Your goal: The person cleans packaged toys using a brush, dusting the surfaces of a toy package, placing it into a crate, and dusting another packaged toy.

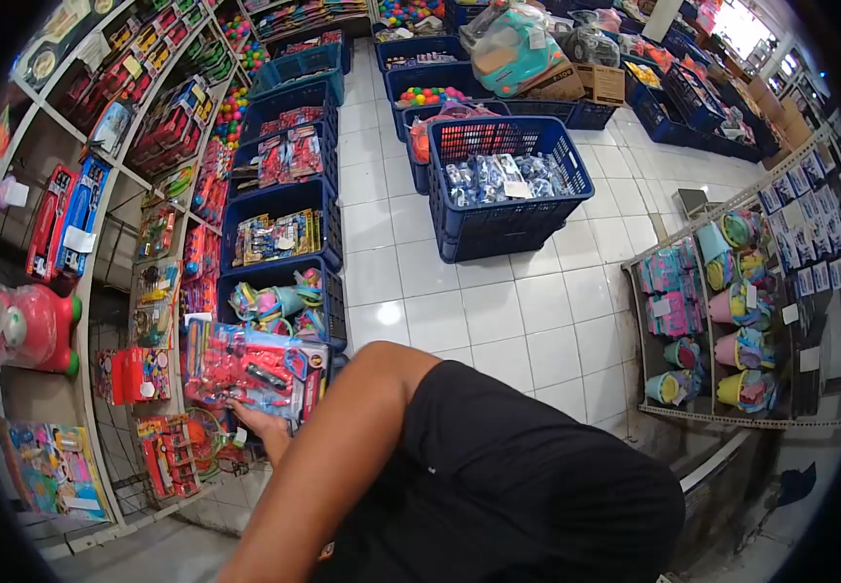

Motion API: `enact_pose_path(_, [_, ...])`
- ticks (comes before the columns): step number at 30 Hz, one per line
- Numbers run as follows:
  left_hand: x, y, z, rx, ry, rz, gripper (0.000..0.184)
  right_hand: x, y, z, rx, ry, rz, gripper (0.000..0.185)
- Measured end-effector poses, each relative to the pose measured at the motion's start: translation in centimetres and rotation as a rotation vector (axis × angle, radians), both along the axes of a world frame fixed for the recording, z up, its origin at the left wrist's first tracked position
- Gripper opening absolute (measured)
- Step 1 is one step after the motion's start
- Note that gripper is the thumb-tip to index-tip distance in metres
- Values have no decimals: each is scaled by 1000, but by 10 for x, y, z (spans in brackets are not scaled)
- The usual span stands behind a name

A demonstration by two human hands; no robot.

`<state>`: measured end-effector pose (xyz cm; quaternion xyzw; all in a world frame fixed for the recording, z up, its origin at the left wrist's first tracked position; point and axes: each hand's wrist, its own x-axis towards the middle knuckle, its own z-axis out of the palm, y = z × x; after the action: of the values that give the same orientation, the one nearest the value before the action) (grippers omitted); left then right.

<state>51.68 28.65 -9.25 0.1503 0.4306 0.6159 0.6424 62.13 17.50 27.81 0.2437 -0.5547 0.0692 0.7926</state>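
Note:
My left hand (263,424) is at the lower left, with its fingers on the near edge of a packaged toy set (255,369). The pack has red and blue pieces under clear plastic. It lies tilted over the near end of a blue crate that holds pastel bucket toys (280,303). A bare bent limb crosses in front and hides part of my left wrist and the pack's right side. My right hand does not show.
Shelves of boxed toys (160,291) line the left side. More blue crates (283,219) run up beside them. A stacked blue crate (508,225) with wrapped packs stands on the tiled floor (498,316). At right is a rack (731,423) of bucket sets.

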Motion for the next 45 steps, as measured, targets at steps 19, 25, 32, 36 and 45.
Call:
enact_pose_path(19, [173, 245, 6, 128, 269, -154, 59, 298, 319, -270, -1589, -22, -214, 25])
enact_pose_path(25, [213, 322, 18, 247, 384, -235, 51, 294, 387, -262, -1625, -99, -244, 29])
enact_pose_path(32, [226, 351, 30, 343, 670, -383, 50, 323, 454, -258, -1637, 24, -395, 29])
enact_pose_path(36, [235, 362, 7, 240, 668, -464, 54, 339, 473, -265, -1681, -113, -420, 25])
enact_pose_path(45, [285, 420, 1, 276, 837, -559, 62, 403, 537, -276, -1588, -208, -275, 24])
